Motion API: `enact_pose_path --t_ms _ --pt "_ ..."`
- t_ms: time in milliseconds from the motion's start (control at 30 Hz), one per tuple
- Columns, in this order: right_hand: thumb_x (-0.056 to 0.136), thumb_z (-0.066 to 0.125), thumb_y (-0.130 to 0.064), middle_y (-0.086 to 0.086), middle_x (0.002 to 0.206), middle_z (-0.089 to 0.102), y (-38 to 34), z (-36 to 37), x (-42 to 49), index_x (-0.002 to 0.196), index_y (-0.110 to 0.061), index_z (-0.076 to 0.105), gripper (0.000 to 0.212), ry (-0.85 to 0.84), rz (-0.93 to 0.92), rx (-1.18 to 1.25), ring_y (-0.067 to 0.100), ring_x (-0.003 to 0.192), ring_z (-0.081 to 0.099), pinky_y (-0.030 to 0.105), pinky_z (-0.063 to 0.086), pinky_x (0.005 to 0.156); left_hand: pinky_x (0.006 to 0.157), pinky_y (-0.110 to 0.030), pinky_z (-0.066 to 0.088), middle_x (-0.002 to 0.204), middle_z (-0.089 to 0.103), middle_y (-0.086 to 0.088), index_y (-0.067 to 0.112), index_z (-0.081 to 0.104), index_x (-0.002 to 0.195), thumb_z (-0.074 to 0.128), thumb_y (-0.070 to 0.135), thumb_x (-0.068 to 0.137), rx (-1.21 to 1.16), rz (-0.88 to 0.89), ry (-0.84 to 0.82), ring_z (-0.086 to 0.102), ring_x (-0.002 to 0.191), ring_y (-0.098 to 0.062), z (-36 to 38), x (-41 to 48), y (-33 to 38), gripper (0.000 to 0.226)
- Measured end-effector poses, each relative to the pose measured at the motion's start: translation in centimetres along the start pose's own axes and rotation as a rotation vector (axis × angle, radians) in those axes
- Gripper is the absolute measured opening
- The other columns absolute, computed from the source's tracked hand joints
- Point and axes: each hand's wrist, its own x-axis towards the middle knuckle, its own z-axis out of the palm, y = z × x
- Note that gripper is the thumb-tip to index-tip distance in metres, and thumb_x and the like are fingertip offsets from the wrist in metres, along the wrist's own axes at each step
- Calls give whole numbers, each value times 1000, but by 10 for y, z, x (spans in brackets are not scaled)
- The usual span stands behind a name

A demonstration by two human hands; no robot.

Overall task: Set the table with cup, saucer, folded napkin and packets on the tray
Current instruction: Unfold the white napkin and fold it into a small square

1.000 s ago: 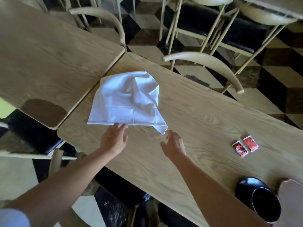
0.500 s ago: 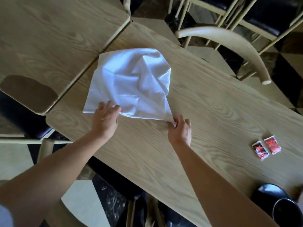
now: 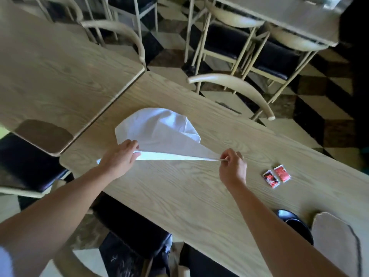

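- At the far left a second bench of pale wood stands edge to edge with the main one, a thin seam between them; a dark seat shows below its rounded corner.
- The left hand is closed on the near left edge of the white napkin; its fingertips are tucked under the cloth and hidden.
- The napkin's near edge is lifted and pulled taut between the two hands, while its far part lies rumpled on the bench; whether a fold is already in it is hard to tell.
- The right hand pinches the napkin's right corner between thumb and fingers.
- Bare wood lies open in front of the napkin and toward the near edge.
- Two red packets lie side by side, well apart from the napkin to the right.
- At the lower right a dark round dish, likely the saucer or cup, is partly covered by the right forearm and by a pale chair back; its form is unclear.
- Beyond the bench, curved pale chairs with black seats stand on a checkered floor.
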Motion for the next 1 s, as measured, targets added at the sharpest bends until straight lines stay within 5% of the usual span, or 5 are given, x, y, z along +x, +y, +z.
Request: enact_pose_path --t_ms 133,500,633,833,1000 --pt "75 48 12 18 87 60 4 -66 -14 82 -6 66 26 60 -13 14 37 83 56 27 25 63 66 -37 44 107 63 -12 12 61 104 57 18 91 -44 -14 -52 64 90 -35 -45 -15 39 15" --pt "86 56 -2 16 101 70 -5 -232 -23 94 -12 77 25 223 -130 -8 32 93 64 20 36 72 70 -45 48 90 59 -17 4 67 87 61 15 90 -35 225 172 60 79 -36 -191 -27 147 14" --pt "84 55 -1 16 96 73 -3 -267 -31 92 -11 78 27 263 -142 -16 32 91 65 23 41 75 65 -35 40 91 57 -13 5 68 91 62 15 89 35 224 183 59 83 -36 -214 -29 166 12" --pt "77 50 2 13 85 73 12 -298 -37 83 -14 77 32 226 -84 -73 30 80 62 25 42 66 61 -35 39 74 50 -6 16 58 65 63 6 85 28 159 211 55 75 -33 -228 -28 181 23" --pt "78 52 0 10 79 70 11 -307 -30 80 -14 77 28 195 -45 -95 28 75 59 25 41 63 65 -38 46 88 59 -11 13 67 81 60 7 87 36 91 277 56 82 -34 -224 -21 192 11"
